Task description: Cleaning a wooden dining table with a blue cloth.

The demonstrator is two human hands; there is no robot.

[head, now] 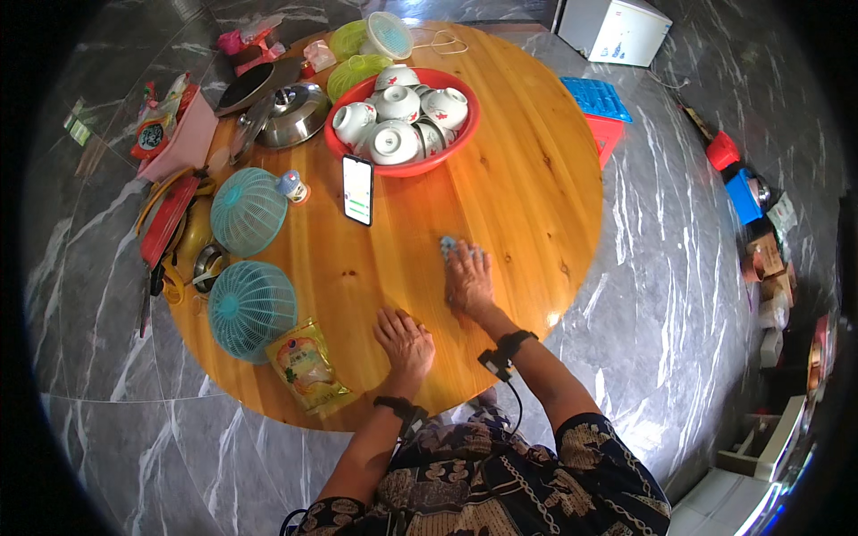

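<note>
My right hand lies palm down on the round wooden table, pressing a small blue cloth under its fingertips. Most of that cloth is hidden beneath the fingers. Nearer to me and further left, my left hand rests on the wood with nothing in it, its fingers slightly spread. A gold food packet with printing lies left of it, by the table's near edge. Beyond both hands, a smartphone with a lit screen leans against a red plastic basin heaped with white patterned bowls.
Two teal plastic baskets lie upturned at the left, near a small blue-capped container. A lidded steel pot stands beyond them. Green baskets sit at the back. Right of the table is a red stool with a blue top.
</note>
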